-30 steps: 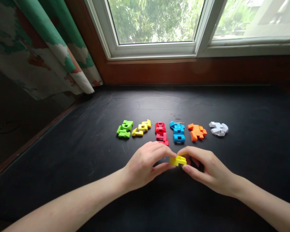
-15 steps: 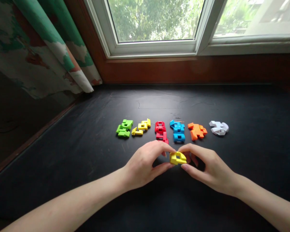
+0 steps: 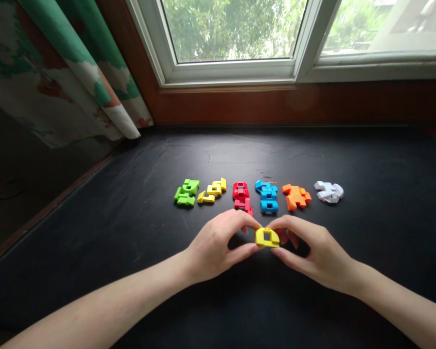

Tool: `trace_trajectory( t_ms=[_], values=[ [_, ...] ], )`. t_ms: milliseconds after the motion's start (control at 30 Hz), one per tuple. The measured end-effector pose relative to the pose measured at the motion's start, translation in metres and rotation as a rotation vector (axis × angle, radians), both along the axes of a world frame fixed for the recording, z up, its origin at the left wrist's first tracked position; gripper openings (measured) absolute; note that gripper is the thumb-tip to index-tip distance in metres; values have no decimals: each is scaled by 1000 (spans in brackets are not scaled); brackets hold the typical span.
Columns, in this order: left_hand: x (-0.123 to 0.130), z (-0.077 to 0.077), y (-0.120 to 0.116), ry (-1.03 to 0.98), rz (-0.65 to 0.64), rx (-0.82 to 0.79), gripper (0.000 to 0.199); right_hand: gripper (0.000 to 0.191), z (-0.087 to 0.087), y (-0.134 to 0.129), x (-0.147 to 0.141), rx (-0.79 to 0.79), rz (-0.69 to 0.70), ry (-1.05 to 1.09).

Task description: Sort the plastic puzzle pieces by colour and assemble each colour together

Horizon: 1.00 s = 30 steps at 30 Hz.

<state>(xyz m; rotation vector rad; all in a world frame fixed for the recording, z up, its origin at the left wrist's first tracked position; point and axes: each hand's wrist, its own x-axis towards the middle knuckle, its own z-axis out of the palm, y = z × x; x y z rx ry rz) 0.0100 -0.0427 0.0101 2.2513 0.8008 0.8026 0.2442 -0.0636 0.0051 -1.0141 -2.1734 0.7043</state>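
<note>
Between my two hands is a small yellow plastic block (image 3: pixel 259 238) with a square hole through its middle and a rounded right side. My left hand (image 3: pixel 218 247) pinches its left side with thumb and fingers. From the right, my right hand (image 3: pixel 318 254) grips its other side the same way, fingertips at top and bottom. The block is held up in front of the row of coloured pieces. Just beyond my left fingers lie red pieces (image 3: pixel 241 190), and blue pieces (image 3: pixel 268 194) rest behind the block.
Green pieces (image 3: pixel 186 194) and yellow pieces (image 3: pixel 214 189) lie at the row's left. Orange pieces (image 3: pixel 297 197) and white pieces (image 3: pixel 329 192) lie at its right. All rest on a black tabletop (image 3: pixel 94 232). Behind stand a window (image 3: pixel 232 75) and a patterned curtain (image 3: pixel 105 87).
The yellow block has turned slightly, so its square hole now faces me more fully. Both hands keep their hold with barely any shift. The row of pieces stays put.
</note>
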Motion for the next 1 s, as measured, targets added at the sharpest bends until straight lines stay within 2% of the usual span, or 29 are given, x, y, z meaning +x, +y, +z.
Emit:
trace_trajectory(
  t_ms=[533, 1000],
  values=[
    [-2, -3, 1, 11, -19, 16, 20, 21, -1, 1, 1, 29, 3, 6],
    [0, -6, 1, 71, -34, 59, 18, 13, 2, 0, 1, 96, 13, 12]
  ],
)
